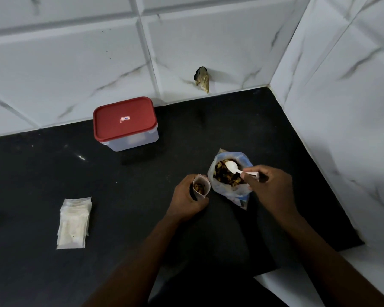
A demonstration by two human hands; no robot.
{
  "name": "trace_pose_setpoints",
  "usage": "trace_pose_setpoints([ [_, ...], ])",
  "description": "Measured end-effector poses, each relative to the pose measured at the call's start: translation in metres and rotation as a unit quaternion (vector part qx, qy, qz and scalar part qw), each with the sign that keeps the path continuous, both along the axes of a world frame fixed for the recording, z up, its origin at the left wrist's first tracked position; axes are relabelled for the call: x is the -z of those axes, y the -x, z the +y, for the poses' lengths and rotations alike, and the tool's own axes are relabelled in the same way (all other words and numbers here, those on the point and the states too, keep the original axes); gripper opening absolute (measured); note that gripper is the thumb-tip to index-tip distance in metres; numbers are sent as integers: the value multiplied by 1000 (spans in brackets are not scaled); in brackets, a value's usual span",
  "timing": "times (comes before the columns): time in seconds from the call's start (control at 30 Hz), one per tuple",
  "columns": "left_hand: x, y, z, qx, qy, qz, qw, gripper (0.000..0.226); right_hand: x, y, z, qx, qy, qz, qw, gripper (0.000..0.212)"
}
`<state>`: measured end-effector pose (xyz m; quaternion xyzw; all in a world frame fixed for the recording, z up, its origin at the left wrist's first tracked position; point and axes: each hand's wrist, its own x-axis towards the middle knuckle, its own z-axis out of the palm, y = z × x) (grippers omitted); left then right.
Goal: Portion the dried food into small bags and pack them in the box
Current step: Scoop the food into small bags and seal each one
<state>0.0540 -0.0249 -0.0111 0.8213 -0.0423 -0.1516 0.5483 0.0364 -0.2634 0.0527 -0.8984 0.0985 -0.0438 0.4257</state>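
So the left hand (186, 197) is wrapped around a small bag (201, 187), holding it upright with the mouth open. There's already a bit of dried food in the bottom. The right hand (271, 187) pinches the handle of a white plastic spoon (231, 167), and the bowl sits over the dried food (224, 179) in the big bag (238, 192), which stands just beside the small one on the black counter (53, 173).

Handling-wise, I'd guess everything here is super light and floppy. The small bag is thin film with no shape of its own, so cupping it around the middle like this seems right. Squeeze too hard and the mouth probably closes. The big bag looks just as soft and nobody's steadying it, so a rough scoop could tip it. The pieces look dry and chunky, likely to bounce off a shallow spoon, so small loads.

The stack of empty bags (74, 222) lies well off to the left. The box (133, 141) sits back by the wall with its red lid (124, 120) on. It's rigid, so it should be easy to grab by the sides.
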Motion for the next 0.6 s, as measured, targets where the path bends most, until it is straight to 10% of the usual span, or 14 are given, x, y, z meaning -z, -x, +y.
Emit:
trace_pose_setpoints([
  [0.6,-2,-1,-3,13,6,17,1000,54,20,-23,9,-179,126,40,975,15],
])
